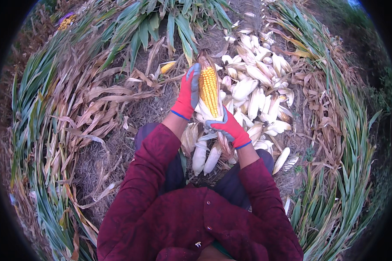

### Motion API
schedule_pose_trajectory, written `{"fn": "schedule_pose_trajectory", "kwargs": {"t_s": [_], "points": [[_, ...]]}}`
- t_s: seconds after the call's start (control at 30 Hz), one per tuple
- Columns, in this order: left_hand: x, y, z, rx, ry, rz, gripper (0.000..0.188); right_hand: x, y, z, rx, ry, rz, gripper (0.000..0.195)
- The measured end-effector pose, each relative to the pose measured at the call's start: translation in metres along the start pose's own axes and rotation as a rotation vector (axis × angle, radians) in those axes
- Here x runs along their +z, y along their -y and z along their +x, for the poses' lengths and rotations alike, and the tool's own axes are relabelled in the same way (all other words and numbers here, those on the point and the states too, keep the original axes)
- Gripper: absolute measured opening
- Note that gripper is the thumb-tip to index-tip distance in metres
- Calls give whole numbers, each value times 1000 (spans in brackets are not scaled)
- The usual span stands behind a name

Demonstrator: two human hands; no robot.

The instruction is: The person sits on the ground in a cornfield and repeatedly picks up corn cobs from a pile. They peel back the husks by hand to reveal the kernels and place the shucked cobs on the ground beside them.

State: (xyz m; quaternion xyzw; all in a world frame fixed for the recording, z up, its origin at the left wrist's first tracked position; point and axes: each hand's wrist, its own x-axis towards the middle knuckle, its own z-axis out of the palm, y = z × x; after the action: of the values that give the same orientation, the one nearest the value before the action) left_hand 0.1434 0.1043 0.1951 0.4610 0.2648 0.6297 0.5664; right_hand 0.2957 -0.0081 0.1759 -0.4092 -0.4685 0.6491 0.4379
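Observation:
A partly husked ear of corn (209, 91) is held up between my two gloved hands, its yellow kernels bare on the upper side. My left hand (190, 89), in a red glove with grey coating, presses along the ear's left side near the top. Around the husk-covered lower end, my right hand (229, 128) is closed in a matching glove. Pale husk (212, 114) still wraps the base, and brownish husk (204, 58) stands at the tip. Below the ear, between my knees, lie several white-husked pieces (201, 156).
A heap of pale corn husks (248, 88) spreads to the right on the straw-strewn soil. One bare yellow cob (167, 67) rests to the left. Cut corn stalks lie in bands at left (45, 130), ahead (183, 23) and right (349, 163). Yellow ears (67, 22) sit at the far upper left.

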Motion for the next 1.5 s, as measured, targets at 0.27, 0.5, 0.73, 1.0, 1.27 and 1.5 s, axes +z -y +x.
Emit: {"fn": "schedule_pose_trajectory", "kwargs": {"t_s": [0.27,0.5,0.73,1.0,1.27,1.5], "points": [[-22,18,-5,-92,97,-294,48,-10,2,-2,30,92,0,83],[-33,22,-18,-196,151,-377,60,-18,2,-6,25,183,-211,85],[8,-33,-5,-363,246,-596,85,-24,2,-8,323,392,75,75],[5,-48,-17,-265,389,-627,50,-22,-22,4,272,421,116,70],[16,-50,-27,-250,-197,-333,43,-2,-22,8,164,438,153,70],[11,-33,-7,-102,-310,98,30,12,-9,38,-302,-64,281,71]]}}
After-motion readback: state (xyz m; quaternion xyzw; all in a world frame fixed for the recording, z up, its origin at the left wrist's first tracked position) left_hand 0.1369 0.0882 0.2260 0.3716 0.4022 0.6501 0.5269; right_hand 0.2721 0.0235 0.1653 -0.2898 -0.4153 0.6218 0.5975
